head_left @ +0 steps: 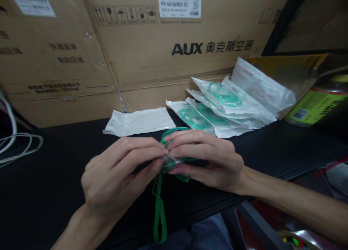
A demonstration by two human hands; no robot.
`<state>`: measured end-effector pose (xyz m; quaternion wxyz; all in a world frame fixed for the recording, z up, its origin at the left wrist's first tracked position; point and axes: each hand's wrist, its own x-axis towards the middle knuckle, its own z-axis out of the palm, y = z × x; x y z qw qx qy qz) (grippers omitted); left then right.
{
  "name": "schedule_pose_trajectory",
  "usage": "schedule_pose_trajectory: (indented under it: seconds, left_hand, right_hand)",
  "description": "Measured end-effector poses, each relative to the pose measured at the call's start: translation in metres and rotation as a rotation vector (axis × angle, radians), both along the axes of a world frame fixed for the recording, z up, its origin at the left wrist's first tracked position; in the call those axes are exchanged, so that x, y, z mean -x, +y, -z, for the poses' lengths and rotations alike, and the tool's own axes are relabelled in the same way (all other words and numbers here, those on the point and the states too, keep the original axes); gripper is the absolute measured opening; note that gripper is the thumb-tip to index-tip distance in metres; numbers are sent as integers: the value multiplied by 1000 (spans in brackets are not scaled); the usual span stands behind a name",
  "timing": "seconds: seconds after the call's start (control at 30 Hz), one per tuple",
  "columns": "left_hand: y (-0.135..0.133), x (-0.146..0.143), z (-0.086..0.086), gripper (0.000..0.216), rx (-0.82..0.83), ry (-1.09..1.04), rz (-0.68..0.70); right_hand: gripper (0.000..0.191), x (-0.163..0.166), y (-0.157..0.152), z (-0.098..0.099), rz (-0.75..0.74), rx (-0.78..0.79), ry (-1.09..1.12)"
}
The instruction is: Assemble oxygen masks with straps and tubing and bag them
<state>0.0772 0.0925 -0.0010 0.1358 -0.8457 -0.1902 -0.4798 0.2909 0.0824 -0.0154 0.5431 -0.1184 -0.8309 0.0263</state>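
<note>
Green tubing [174, 129] is held over the black worktop [54, 177], its looped strap [160, 221] hanging below. The grip of the left hand [119, 174] and that of the right hand [212, 155] are both pinched, fingertips together, on the clear plastic part [170, 163]; the fingers hide most of it. Behind the hands lie a flat white packet [140, 120] and, to the right, a pile of packets [244, 107]. A cardboard box [163, 61] blocks the rear; a container [318, 105] bounds the right side, and a white cable [13, 125] lies at left.
</note>
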Motion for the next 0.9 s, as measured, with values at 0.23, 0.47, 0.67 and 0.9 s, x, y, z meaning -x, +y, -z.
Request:
schedule_pose_trajectory:
  seconds: [0.23, 0.47, 0.67, 0.9]
  left_hand:
    - [-1, 4, -1, 9, -47, 59, 0]
    - [-4, 0, -1, 10, -22, 2, -110]
    - [1, 0, -3, 11, -78, 72, -117]
    - [2, -2, 1, 10, -2, 7, -161]
  right_hand:
    - [26, 0, -1, 0, -14, 14, -37]
    - [25, -1, 0, 3, -52, 60, -37]
    - [24, 1, 5, 3, -72, 115, 7]
    - [46, 1, 9, 4, 234, 254, 43]
